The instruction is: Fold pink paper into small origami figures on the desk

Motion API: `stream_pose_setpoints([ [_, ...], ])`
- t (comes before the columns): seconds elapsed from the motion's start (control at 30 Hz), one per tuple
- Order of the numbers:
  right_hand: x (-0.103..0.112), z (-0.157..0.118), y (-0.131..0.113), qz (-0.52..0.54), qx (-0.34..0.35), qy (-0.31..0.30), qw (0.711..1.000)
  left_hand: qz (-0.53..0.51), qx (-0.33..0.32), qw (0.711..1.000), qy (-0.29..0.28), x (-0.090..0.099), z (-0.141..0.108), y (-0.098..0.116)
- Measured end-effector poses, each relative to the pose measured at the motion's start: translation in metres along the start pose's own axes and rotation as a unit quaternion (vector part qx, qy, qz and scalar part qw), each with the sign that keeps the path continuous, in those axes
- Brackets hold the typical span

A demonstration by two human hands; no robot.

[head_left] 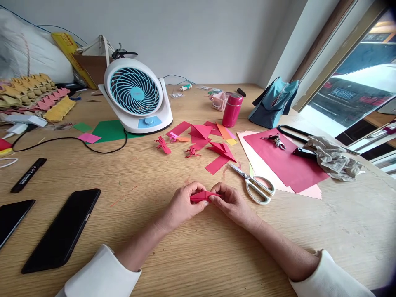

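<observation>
Between my two hands is a small folded piece of red paper [202,196], held level just above the wooden table. My left hand [185,202] pinches its left end, thumb below and fingers behind. At its right end my right hand [230,202] is closed on the paper with thumb and fingertips. Beyond the hands lie small red folded paper figures [192,152] and several red paper pieces [216,164], some folded. White-handled scissors [256,187] rest to the right of my right hand, blades spread a little.
A white fan [136,93] stands at the back left. Two dark phones [63,231] lie at left, near a black marker-like stick [29,175]. Red sheets [278,161] with keys on top, a crumpled cloth [335,159], a pink flask [232,110] and a blue bag [274,103] occupy the right.
</observation>
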State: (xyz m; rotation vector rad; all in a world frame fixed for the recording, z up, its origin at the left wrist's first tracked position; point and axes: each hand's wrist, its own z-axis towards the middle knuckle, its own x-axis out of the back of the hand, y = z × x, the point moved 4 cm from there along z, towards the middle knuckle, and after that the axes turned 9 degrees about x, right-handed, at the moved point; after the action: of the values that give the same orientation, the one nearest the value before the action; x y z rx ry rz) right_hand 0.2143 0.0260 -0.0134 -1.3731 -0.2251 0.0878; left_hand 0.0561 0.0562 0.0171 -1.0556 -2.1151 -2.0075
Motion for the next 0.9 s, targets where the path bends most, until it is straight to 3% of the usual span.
stream_pose_setpoints([
  [0.3,0.003,0.005,0.000,0.096,-0.017,0.056,0.994,-0.030,-0.023,0.999,-0.001,-0.001,0.000,-0.001],
  [0.37,0.004,0.006,0.000,0.107,-0.021,0.070,0.992,-0.021,-0.031,0.999,0.022,-0.001,0.000,-0.003],
  [0.43,0.006,0.006,-0.001,0.106,-0.020,0.083,0.991,0.018,-0.073,0.994,0.079,0.002,-0.002,-0.004],
  [0.5,0.008,0.006,-0.001,0.099,-0.017,0.092,0.991,0.090,-0.158,0.972,0.152,0.006,-0.007,0.000],
  [0.6,0.009,0.006,-0.001,0.085,-0.013,0.087,0.993,0.220,-0.288,0.907,0.214,0.005,-0.017,0.009],
  [0.73,0.004,0.005,-0.002,0.066,-0.019,0.047,0.997,0.305,-0.380,0.850,0.199,-0.001,-0.025,0.016],
  [0.9,0.003,0.002,-0.008,-0.013,0.005,0.007,1.000,0.350,-0.394,0.832,0.171,-0.006,-0.025,0.013],
])
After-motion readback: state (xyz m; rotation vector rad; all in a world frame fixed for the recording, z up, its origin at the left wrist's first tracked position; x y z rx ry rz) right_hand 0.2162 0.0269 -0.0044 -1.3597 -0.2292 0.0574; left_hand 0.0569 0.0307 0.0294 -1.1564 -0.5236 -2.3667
